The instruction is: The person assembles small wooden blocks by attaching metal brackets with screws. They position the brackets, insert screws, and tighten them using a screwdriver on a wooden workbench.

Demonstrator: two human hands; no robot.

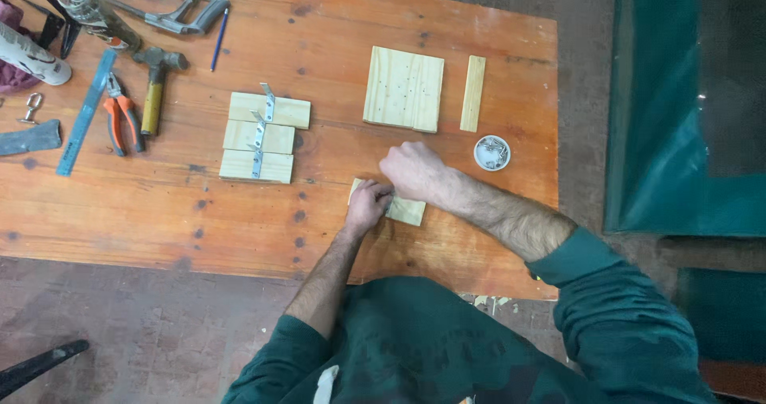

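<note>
- Left hand (367, 204): rests on the left end of a small pale wood block (405, 209), fingers curled down onto it, pressing it to the counter (239, 212).
- Right hand (411, 170): closed in a loose fist directly above the same block, knuckles up, fingertips meeting the left hand's fingers. Whether it pinches something small cannot be told; the contact point is hidden by the hands.
- Small wood block: lies flat near the front edge of the counter, right of centre, mostly covered by the two hands; only its right end and a sliver of its left corner show.
- Round white container (491, 152): just to the right of the right hand, apart from it, holding small metal pieces too small to identify.
- Square wood panel (404, 89): lies flat beyond the hands, with a narrow wood strip (472, 93) beside its right edge, not touching.
- Three wood slats (259, 137): stacked in a row left of the hands, joined by metal brackets (262, 125) across them.
- Far left of the counter: hammer (155, 85), orange-handled pliers (120, 117), blue ruler (84, 113), hacksaw (187, 13), blue pencil (219, 37), all well apart from the hands.
- Sleeves: dark green, pushed up both forearms.
</note>
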